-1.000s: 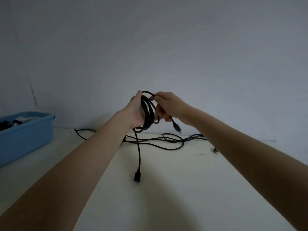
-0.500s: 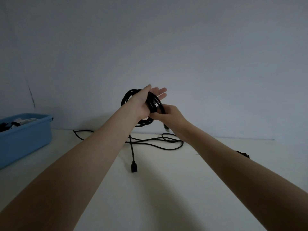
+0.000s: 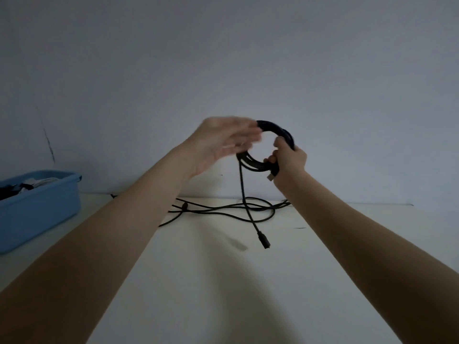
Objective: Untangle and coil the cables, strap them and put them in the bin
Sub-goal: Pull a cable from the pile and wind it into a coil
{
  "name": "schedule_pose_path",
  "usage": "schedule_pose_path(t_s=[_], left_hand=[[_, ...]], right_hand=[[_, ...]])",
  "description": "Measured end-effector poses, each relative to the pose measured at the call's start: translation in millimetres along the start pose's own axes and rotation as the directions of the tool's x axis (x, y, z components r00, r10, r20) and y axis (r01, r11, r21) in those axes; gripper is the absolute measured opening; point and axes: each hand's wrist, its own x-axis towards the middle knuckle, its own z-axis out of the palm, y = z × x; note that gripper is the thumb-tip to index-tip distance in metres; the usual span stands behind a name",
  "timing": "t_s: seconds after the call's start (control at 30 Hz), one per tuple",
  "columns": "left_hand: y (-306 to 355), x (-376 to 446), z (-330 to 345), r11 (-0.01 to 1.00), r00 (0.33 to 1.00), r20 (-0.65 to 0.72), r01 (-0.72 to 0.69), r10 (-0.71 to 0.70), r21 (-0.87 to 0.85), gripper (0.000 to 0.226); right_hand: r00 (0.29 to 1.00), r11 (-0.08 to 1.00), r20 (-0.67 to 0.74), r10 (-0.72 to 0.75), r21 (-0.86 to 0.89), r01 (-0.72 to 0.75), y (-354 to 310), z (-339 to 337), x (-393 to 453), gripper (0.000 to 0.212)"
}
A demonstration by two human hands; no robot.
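- A pale desk (image 3: 198, 281) meets a plain grey wall (image 3: 248, 58) in dim light.
- The black coiled cable (image 3: 278, 131) is held up above the desk, its tail hanging down to a plug (image 3: 263, 240) just above the desk.
- The right hand (image 3: 288, 158) grips the coil's right side; the left hand (image 3: 223, 145), blurred, lies flat with straight fingers at the coil's left.
- More loose black cables (image 3: 223, 209) sprawl by the wall; a blue bin (image 3: 37, 209) holding cables stands far left.

One coiled cable (image 3: 272, 131), loose cables (image 3: 223, 209) uncountable, one bin (image 3: 49, 209).
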Motion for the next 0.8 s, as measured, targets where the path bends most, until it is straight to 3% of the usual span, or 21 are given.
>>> schedule_pose_path(t_s=[0.07,0.1,0.17,0.23,0.3,0.37,0.43,0.5,0.6,0.7,0.8], left_hand=[[-9.9,5.2,-6.9,0.988,0.958,-0.249,-0.124,0.144,0.096,0.04],[-18.0,6.6,-6.3,0.988,0.952,-0.286,-0.074,0.11,0.132,0.056],[-34.9,5.8,3.5,0.979,0.963,-0.21,0.188,-0.168,0.076,0.075],[-45.7,5.5,12.7,0.937,0.936,-0.038,0.35,-0.349,0.016,0.073],[-49.8,5.4,20.0,0.955,0.953,0.112,0.289,-0.281,-0.066,0.065],[-51.4,6.6,26.9,0.959,0.973,0.132,0.211,-0.188,-0.188,0.044],[-53.6,9.3,40.1,0.965,0.99,0.019,0.139,-0.138,-0.223,0.024],[-55.2,14.7,52.6,0.929,0.983,-0.143,0.059,-0.119,-0.366,0.02],[-48.4,21.8,58.1,0.818,0.916,-0.305,0.04,-0.259,-0.573,0.008],[-45.9,25.4,56.1,0.874,0.866,-0.447,-0.023,-0.226,-0.485,0.018],[-39.1,22.9,61.3,0.911,0.838,-0.517,-0.061,-0.176,-0.408,0.017]], right_hand=[[0.998,0.998,-0.033,0.049,0.043,-0.048,-2.5,-6.4,1.6,0.015],[0.997,0.996,-0.036,0.061,0.059,-0.059,-3.6,-7.7,0.5,0.015],[0.997,0.992,-0.029,0.071,0.102,-0.068,-4.7,-5.7,-3.4,0.015],[0.996,0.981,-0.018,0.084,0.175,-0.079,-5.6,-1.5,-5.5,0.017],[0.995,0.968,-0.015,0.103,0.23,-0.097,-9.0,-1.0,-6.1,0.017],[0.991,0.966,-0.027,0.134,0.228,-0.125,-11.9,-4.9,-2.9,0.018],[0.987,0.967,-0.021,0.156,0.207,-0.149,-11.4,-7.3,-0.5,0.019],[0.984,0.96,0.013,0.178,0.219,-0.177,-6.0,-4.0,-3.4,0.021],[0.981,0.951,0.072,0.182,0.24,-0.194,3.5,2.2,-7.6,0.02],[0.972,0.955,0.154,0.176,0.212,-0.207,10.6,2.6,-5.5,0.021],[0.975,0.931,0.122,0.188,0.293,-0.216,13.7,6.5,-9.2,0.02]])
